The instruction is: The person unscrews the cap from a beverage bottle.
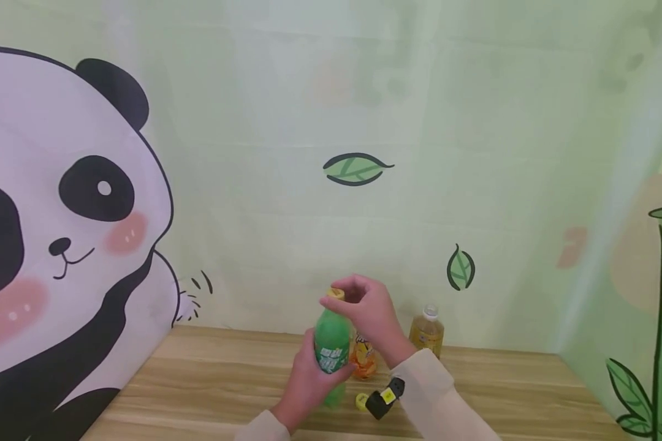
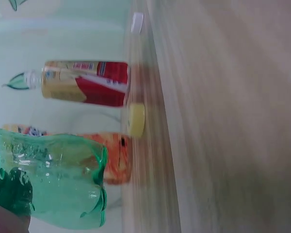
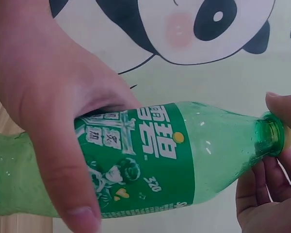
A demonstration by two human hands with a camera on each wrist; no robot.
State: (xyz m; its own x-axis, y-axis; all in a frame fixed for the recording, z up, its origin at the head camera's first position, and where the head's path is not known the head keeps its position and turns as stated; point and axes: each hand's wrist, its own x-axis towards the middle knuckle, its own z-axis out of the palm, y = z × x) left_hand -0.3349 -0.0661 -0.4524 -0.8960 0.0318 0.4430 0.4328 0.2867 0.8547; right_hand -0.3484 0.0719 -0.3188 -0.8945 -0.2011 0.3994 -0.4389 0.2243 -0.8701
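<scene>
Presently, left hand (image 1: 310, 381) is wrapped round the labelled middle of the green bottle (image 1: 333, 334); right hand (image 1: 372, 309) pinches the yellow cap (image 1: 336, 294) at its mouth between thumb and fingers. Bottle is near upright, in front of the orange-labelled bottle (image 1: 364, 364); left-wrist view suggests its base is clear of the table (image 1: 209, 373). Whether the cap is seated on the thread: cannot tell.

Failure modes (judged):
1. Crooked cap. Pinch is at the rim; a sideways pull could tilt it, jam the thread or drop it.
2. Body spin. Plastic wall looks thin and smooth; if left grip is slack, bottle could turn along with the cap.
3. Squeeze. Too firm a left grip could dent the wall, and push out any liquid. Fill level unclear.
4. Knock. Orange-labelled bottle stands close behind; a low swing could tip it. The amber bottle (image 1: 427, 334), farther right, appears uncapped, so toppling it might spill.
5. Stray caps. A loose yellow cap (image 1: 361, 402) lies near the black wrist device (image 1: 379, 405); a dropping forearm might sweep it away. White cap (image 2: 137, 23) lies farther off, less exposed.
</scene>
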